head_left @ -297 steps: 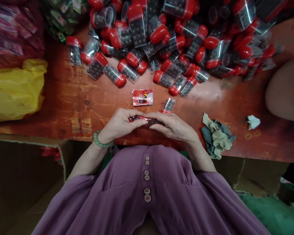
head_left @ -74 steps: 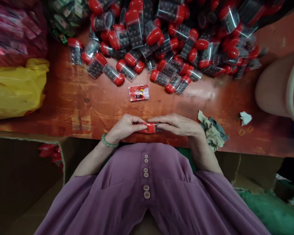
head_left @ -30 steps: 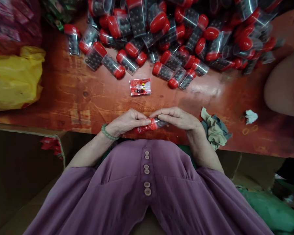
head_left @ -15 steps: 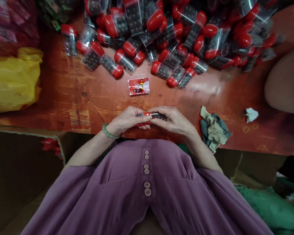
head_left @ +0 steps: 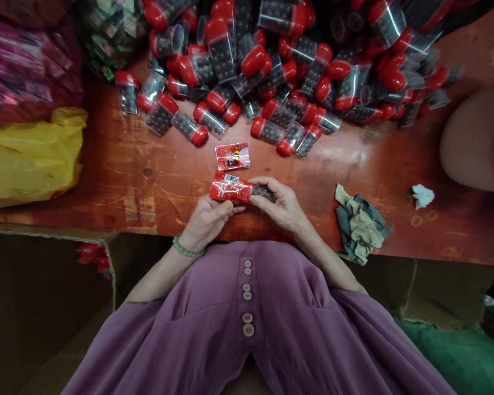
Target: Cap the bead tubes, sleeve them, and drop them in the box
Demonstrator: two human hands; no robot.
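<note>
Between my hands, over the table's near part, is a clear tube of dark balls. A red printed plastic sleeve with a barcode covers its left part. My left hand, a green bead bracelet at its wrist, pinches the sleeve from below with thumb and fingers. Wrapped round the tube's bare right end are the fingers of my right hand. How far the tube reaches inside the sleeve is hidden. Just beyond lies a flat stack of red printed sleeves.
Many red-capped tubes lie heaped at the table's far side. Yellow and pink bags stand left. Crumpled cloths, rubber bands and a pale round container are on the right. An open cardboard box sits below the left edge.
The sleeve and tube have turned so the sleeve's printed, barcoded face shows. My left hand has shifted lower, beneath the sleeve. My right hand still grips the tube's end. The view has shifted slightly.
</note>
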